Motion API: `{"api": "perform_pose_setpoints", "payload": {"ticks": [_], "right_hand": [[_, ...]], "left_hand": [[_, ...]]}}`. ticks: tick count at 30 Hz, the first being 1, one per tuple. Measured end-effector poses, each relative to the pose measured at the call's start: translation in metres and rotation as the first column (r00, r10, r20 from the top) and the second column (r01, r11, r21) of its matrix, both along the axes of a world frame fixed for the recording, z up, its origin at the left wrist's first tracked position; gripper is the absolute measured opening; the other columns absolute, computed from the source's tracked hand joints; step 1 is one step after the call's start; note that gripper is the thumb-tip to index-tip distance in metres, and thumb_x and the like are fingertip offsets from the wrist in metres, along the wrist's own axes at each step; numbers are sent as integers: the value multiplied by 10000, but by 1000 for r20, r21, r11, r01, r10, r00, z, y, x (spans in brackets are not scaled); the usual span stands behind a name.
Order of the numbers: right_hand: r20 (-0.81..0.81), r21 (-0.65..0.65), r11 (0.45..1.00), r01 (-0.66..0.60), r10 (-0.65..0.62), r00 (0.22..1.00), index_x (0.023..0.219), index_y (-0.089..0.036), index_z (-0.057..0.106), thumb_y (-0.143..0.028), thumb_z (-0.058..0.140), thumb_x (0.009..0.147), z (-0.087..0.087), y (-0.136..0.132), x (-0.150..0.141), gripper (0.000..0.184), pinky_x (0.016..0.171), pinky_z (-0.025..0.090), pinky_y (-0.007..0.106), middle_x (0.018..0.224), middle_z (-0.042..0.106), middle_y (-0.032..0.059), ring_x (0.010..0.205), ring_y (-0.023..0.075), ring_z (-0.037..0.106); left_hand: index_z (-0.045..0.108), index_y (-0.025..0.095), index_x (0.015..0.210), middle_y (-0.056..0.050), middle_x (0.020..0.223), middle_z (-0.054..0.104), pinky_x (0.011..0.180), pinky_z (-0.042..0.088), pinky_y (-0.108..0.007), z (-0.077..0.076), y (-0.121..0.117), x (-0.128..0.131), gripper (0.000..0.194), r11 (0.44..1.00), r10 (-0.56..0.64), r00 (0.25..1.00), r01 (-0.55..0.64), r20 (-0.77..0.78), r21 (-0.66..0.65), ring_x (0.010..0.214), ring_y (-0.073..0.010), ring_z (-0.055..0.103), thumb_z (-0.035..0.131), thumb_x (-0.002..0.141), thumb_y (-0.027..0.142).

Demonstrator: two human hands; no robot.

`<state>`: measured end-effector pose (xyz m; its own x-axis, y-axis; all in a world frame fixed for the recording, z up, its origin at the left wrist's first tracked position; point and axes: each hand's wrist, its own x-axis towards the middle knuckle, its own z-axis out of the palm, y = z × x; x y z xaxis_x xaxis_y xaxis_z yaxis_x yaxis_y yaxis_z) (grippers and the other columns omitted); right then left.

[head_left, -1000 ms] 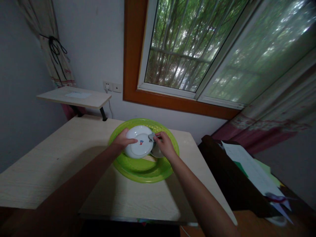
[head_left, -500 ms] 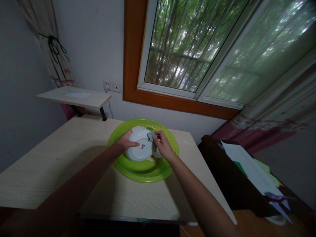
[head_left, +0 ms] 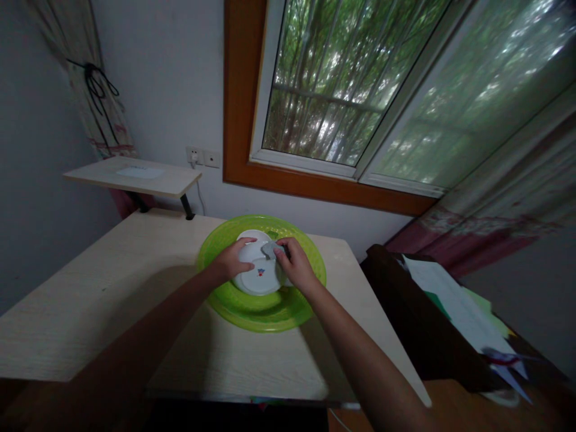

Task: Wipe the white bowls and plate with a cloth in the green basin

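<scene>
Right fingers (head_left: 289,243) pinching one grey cloth (head_left: 270,249), left fingers (head_left: 243,266) gripping one white dish (head_left: 261,283), one green basin (head_left: 265,323) beneath

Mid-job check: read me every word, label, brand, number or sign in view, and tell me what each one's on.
Readable text: none.
White dish: small blue-and-red mark, no letters I can make out.
Paper slip on the raised shelf: faint marks, too small to read.
Long white sheet at right: too blurred to read.
</scene>
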<state>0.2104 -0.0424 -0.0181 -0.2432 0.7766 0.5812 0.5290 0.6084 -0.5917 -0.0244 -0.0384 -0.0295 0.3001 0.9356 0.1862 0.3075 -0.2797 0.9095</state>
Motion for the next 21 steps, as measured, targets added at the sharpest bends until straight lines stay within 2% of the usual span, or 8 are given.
{"api": "perform_pose_setpoints", "payload": {"ticks": [3,7,9,13,17,21], "right_hand": [[13,54,991,-123,122,992,1077,-249,623,-312,580,971,8,-5,-2,130,954,493,416,1112,644,81,1079,236,600],[29,61,967,-247,245,969,1109,-266,651,-278,597,972,15,-12,-3,147,1022,476,425,1240,631,83,1191,229,577],[26,48,964,-260,259,965,1108,-267,662,-273,606,969,15,-12,-3,150,1026,475,423,1259,631,84,1200,227,578],[-2,38,971,-234,235,972,1088,-263,671,-284,623,959,13,-10,-3,139,1030,470,419,1234,645,83,1187,224,583],[-55,-9,987,-158,157,986,1069,-270,654,-322,617,955,11,-6,-1,131,1038,465,420,1223,646,71,1189,224,580],[-164,-84,991,-103,89,983,1067,-260,624,-357,611,944,4,2,3,157,1024,475,425,1236,631,79,1192,235,577]], "left_hand": [[571,195,1280,-92,1333,622,1072,426,-407,12,-7,4,675,996,44,994,-37,-100,76,1222,-288,580,761,639,283],[599,191,1080,-40,1033,691,813,497,-342,23,-15,8,513,994,111,971,-107,-210,32,941,-248,643,770,635,379],[586,194,988,-15,928,677,717,472,-308,25,-17,8,475,991,129,963,-133,-238,-1,852,-225,630,787,610,401],[578,195,927,9,842,647,669,440,-293,24,-15,4,448,983,156,959,-173,-235,-53,791,-205,606,799,591,394],[579,184,906,-2,828,638,680,454,-310,20,-10,-1,471,972,202,973,-213,-108,-102,790,-216,607,823,559,390],[568,169,974,-40,880,671,716,499,-338,16,-8,-6,556,951,253,948,-208,190,-230,835,-246,647,844,566,427]]}}
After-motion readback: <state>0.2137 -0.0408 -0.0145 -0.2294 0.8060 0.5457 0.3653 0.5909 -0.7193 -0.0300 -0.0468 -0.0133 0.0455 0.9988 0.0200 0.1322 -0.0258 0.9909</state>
